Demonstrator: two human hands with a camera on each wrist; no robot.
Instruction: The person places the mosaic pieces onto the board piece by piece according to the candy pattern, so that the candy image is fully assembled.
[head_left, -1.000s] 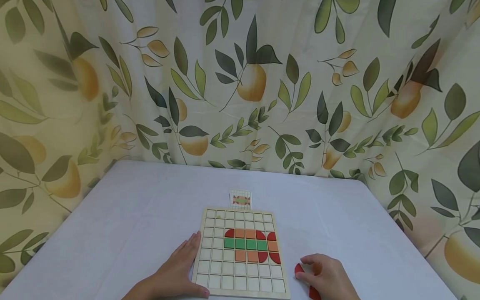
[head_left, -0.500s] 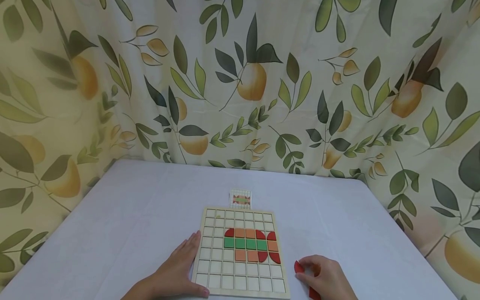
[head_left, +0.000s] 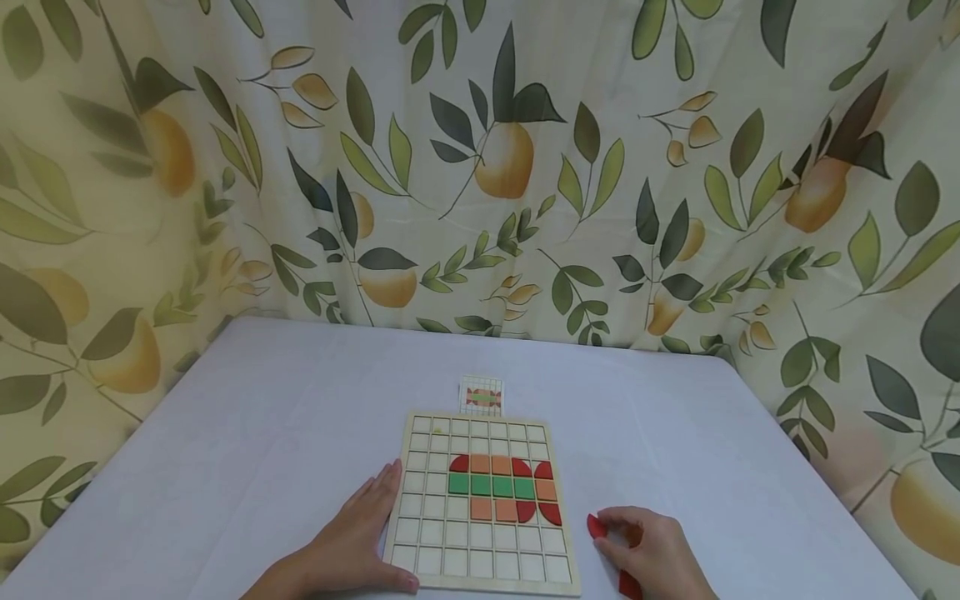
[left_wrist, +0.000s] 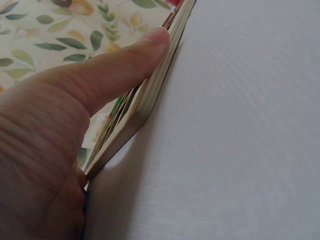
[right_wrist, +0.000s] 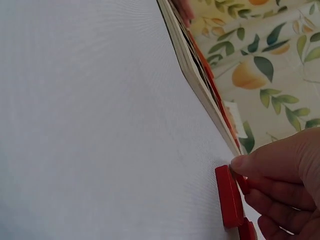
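Note:
My left hand (head_left: 341, 537) lies against the left side of a wooden grid board (head_left: 431, 537), its fingers straight along the edge. Its thumb (left_wrist: 135, 55) rests on the board's near edge. Green, orange and red tiles fill several squares in the board's middle and right. Right of the board, my right hand (head_left: 652, 550) pinches a small red tile (head_left: 596, 526) with a rounded side between thumb and fingertips. Under that hand, more red tiles (head_left: 628, 586) lie on the table, partly hidden. The right wrist view shows a red tile (right_wrist: 229, 195) standing out by the fingertips.
Behind the board lies a small pattern card (head_left: 482, 396) printed with a similar coloured figure. White cloth (head_left: 300, 400) covers the table. A curtain (head_left: 480, 167) with a fruit and leaf print hangs behind and at both sides.
Between my right fingertips the red tile has turned and shifted slightly. That hand stays in nearly the same place. The left hand and the board have not moved.

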